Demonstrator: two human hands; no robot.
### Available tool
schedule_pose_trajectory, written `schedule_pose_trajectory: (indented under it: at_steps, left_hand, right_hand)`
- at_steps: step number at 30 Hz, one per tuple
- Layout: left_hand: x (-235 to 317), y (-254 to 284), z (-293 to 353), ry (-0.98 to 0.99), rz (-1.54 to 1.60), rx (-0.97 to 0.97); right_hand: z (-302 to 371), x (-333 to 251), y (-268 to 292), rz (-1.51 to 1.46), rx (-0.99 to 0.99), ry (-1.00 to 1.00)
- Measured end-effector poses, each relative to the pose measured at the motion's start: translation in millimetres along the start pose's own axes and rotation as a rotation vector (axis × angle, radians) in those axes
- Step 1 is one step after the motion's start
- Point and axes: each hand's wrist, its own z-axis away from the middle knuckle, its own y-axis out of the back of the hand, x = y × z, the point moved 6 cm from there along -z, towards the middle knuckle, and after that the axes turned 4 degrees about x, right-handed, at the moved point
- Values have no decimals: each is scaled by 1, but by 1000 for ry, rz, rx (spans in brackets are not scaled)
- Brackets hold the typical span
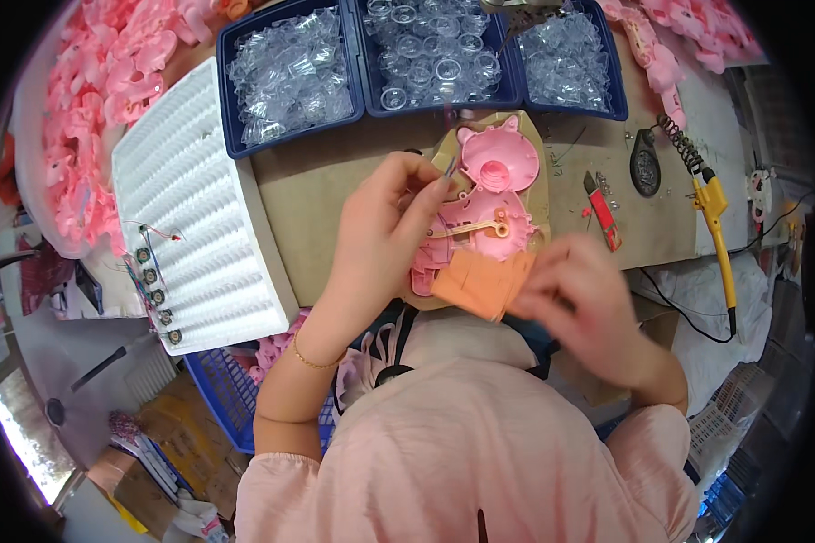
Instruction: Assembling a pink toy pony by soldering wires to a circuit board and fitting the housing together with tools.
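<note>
In front of me lies a pink plastic toy shell (503,163), shaped like an animal with a round eared head, in a tan holder (539,204). A cream-coloured arm-like part (471,230) lies across its body. My left hand (394,208) is at the shell's left side, thumb and forefinger pinched on a small, thin greyish piece that I cannot make out. Over the shell's lower end is a flat orange piece (480,282) that looks like a scored sheet or pad. My right hand (580,303) is at its right edge, fingers bent and smeared by motion.
Blue bins (362,110) of clear plastic parts line the back. A white ridged tray (195,208) with small wired round parts stands left, near piled pink shells (81,145). Rightward lie a red cutter (602,213), a black oval object (645,163) and a yellow soldering iron (714,204).
</note>
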Motion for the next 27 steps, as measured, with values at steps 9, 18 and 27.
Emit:
schedule_pose_trajectory:
  at_steps: [9,18,27]
  left_hand:
    - [-7,-5,4,-70,-69,-33]
    - [-10,2,-2,32,-84,-25]
    - [8,0,-6,-246,-149,-142]
  right_hand:
    - [-43,51,-5,-558,219,-410]
    - [-78,61,-26,-847,77,-323]
    - [-8,56,-13,-899,74,-470]
